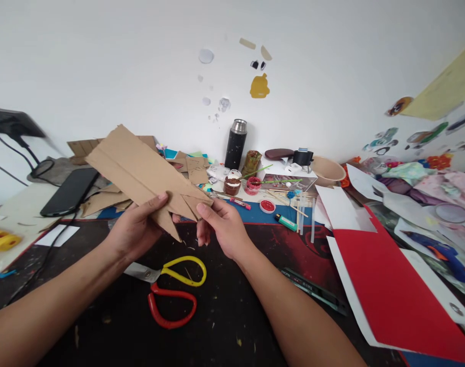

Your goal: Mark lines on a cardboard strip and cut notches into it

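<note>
A brown cardboard piece with a notched, pointed lower right end is held up above the dark mat, tilted down to the right. My left hand grips its lower edge, thumb on the front face and the other fingers mostly hidden behind. My right hand pinches the cut strips at the right end between thumb and fingers. Below the hands, scissors with one yellow and one red handle lie on the mat, their blades partly hidden by my left forearm.
Red paper and white sheets lie at the right. A black flask, paint jars and sticks stand or lie at the back. A phone and cables are at the left. A dark green-edged tool lies beside my right forearm.
</note>
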A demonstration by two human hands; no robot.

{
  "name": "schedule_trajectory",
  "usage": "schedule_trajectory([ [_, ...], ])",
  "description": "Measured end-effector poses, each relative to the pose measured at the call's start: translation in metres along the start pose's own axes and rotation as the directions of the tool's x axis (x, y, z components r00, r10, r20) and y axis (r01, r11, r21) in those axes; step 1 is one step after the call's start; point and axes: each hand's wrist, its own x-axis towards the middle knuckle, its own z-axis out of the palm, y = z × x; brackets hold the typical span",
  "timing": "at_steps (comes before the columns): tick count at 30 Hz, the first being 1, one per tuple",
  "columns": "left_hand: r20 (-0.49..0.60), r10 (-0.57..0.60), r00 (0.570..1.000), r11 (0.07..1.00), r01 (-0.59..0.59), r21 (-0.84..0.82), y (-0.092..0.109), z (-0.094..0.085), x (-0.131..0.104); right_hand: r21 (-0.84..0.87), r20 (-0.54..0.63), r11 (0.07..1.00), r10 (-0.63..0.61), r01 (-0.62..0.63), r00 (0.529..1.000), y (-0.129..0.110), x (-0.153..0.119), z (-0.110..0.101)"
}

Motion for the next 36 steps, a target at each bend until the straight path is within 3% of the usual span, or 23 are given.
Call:
schedule_trajectory([
  [7, -0.002, 0.053, 0.999, 0.995, -0.052, 0.09, 0.002, 0.001, -0.001, -0.031, -0.014, 0.998, -0.047, 0.047, 0.999, 0.0, 0.001, -0.001],
  [15, 0.068, -0.021, 0.997, 0.995, 0.015, 0.1, -0.001, -0.002, -0.003, -0.106, 0.038, 0.994, -0.02, 0.024, 0.999, 0.001, 0.0, 0.001],
  [27, 0.152, -0.091, 0.984, 0.994, 0.082, 0.068, 0.001, -0.003, -0.002, -0.019, 0.035, 1.0, 0.01, -0.009, 0.999, 0.005, -0.001, 0.004],
  [33, 0.15, -0.097, 0.984, 0.993, 0.086, 0.078, -0.001, -0.003, -0.002, 0.005, 0.06, 1.0, -0.011, 0.01, 0.998, 0.008, 0.0, 0.004],
  [36, 0.096, -0.063, 0.993, 0.995, 0.054, 0.086, 0.0, -0.001, -0.003, -0.017, 0.04, 1.0, -0.003, 0.003, 0.999, 0.011, 0.001, 0.001],
])
